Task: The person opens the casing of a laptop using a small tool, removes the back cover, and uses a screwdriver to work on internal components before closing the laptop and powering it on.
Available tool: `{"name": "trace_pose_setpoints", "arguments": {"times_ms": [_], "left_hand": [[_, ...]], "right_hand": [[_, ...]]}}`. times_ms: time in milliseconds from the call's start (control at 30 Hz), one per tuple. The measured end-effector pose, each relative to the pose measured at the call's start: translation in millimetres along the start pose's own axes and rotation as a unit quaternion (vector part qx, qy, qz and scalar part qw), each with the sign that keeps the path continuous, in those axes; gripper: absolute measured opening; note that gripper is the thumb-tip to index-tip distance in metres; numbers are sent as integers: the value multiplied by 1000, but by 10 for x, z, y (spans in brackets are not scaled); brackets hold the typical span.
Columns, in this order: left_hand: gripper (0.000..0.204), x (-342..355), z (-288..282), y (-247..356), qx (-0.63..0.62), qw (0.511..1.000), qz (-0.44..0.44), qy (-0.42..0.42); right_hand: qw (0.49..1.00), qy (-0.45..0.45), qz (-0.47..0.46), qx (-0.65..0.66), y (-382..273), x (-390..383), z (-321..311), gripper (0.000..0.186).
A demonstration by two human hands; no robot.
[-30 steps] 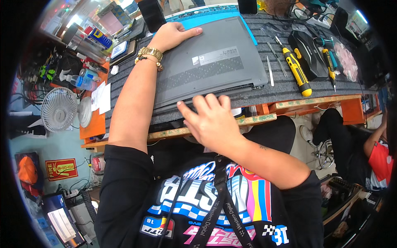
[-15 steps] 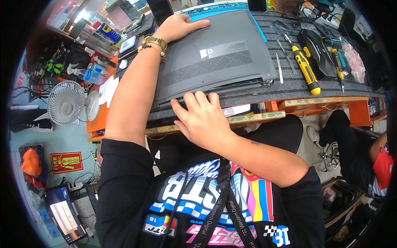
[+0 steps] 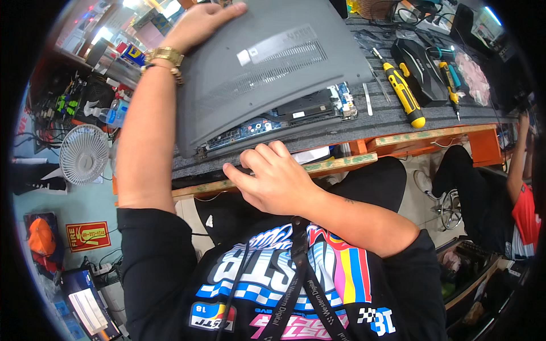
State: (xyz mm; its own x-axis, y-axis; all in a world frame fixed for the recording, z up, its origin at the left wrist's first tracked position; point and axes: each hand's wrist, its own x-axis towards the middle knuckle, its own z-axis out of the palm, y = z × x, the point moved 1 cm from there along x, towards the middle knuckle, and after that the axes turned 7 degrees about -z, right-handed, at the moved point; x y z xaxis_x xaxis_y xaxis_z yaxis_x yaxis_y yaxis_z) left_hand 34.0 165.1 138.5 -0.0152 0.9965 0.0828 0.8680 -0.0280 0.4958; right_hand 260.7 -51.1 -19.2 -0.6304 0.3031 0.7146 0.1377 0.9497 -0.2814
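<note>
The grey bottom cover of a laptop (image 3: 222, 96) is raised at a tilt, its vent grille and labels facing up. My left hand (image 3: 200, 24) grips the cover near its far left edge, the fingers hidden beyond it. Under the raised near edge the open laptop base (image 3: 310, 112) shows a blue circuit board, a dark battery-like block and a metal part at the right corner. My right hand (image 3: 276, 177) is just in front of the base, by the table edge, apart from the cover. Its fingers are loosely bent and slightly apart, with nothing visible in them.
On the striped grey mat (image 3: 392, 111) lie a yellow-black screwdriver (image 3: 404, 94), a thin metal tool (image 3: 368, 99), a black case (image 3: 421, 71), a smaller yellow driver (image 3: 450, 91) and a crumpled pink cloth (image 3: 473, 79). A white fan (image 3: 83, 153) stands left. Another person (image 3: 520, 199) is at far right.
The cover has lifted away from the base and shifted left with my left hand, exposing the inside. My right hand has drawn slightly back from the cover's near edge.
</note>
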Motion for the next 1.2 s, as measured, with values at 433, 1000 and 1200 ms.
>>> {"name": "trace_pose_setpoints", "arguments": {"times_ms": [433,1000,1200], "left_hand": [[57,74,-728,541,-79,907,58,410],[70,1202,473,-460,-329,858,-6,395],[61,1345,587,-530,-385,841,-48,378]], "right_hand": [[988,114,106,0,382,-361,-593,38],[990,119,74,-10,391,-359,-528,29],[989,129,75,13,399,-376,-572,28]]}}
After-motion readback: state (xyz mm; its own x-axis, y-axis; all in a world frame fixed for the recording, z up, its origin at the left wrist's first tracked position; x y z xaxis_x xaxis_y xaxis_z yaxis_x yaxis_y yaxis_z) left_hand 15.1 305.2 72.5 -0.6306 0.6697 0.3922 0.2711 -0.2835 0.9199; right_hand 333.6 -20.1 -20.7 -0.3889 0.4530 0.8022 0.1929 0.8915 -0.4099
